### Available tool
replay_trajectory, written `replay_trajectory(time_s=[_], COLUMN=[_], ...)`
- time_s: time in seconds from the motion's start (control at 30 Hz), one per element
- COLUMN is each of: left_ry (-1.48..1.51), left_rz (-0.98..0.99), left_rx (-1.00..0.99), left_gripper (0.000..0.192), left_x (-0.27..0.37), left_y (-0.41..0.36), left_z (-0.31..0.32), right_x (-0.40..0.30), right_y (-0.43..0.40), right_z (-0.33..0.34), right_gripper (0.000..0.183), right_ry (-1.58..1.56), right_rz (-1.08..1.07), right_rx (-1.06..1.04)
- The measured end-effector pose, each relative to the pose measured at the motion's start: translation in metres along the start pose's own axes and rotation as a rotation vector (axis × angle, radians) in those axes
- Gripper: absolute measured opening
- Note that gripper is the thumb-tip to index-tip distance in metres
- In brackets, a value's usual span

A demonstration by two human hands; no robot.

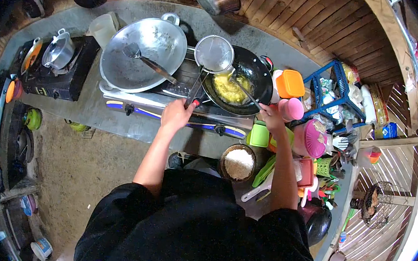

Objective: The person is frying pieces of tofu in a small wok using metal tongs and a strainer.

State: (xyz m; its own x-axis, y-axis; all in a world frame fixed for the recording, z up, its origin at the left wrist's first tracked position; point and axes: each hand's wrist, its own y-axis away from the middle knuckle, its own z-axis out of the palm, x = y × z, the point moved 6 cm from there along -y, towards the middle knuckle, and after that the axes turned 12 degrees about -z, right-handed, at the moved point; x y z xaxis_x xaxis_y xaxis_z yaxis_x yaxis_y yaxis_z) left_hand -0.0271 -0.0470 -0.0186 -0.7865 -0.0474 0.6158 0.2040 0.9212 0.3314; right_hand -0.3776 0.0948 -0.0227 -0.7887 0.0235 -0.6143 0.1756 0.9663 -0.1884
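My left hand (177, 115) is closed on the handle of a round mesh strainer (214, 53), which is held above the left rim of a black wok (261, 86). Yellow food in oil (232, 89) lies in the wok, on the right side of a two-burner gas stove (210, 118). In my right hand (272, 118) is the thin handle of a utensil whose head is at the wok's left side, close to the strainer. A large silver wok (127, 36) with a dark-headed spatula (158, 69) resting in it covers the stove's left side.
A bowl of white grains (239, 164) sits near my body. To the right are an orange-lidded container (291, 84), a pink cup (293, 109), a pink-lidded tub (315, 138) and a blue plastic rack (338, 101). A second stove (79, 84) with a lidded pot (59, 50) stands left.
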Motion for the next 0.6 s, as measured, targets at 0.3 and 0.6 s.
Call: replay_trajectory(time_s=[0.3,0.6], left_ry=[0.000,0.011], left_rz=[-0.006,-0.008], left_rx=[-0.005,0.006], left_gripper=[0.041,0.042], left_x=[-0.001,0.001], left_y=[0.002,0.003], left_z=[-0.002,-0.001], right_x=[-0.051,-0.076], right_y=[0.021,0.003], right_z=[-0.050,0.004], right_gripper=[0.027,0.034], right_ry=[0.205,0.362], right_rz=[0.102,-0.042], right_rx=[0.116,0.079])
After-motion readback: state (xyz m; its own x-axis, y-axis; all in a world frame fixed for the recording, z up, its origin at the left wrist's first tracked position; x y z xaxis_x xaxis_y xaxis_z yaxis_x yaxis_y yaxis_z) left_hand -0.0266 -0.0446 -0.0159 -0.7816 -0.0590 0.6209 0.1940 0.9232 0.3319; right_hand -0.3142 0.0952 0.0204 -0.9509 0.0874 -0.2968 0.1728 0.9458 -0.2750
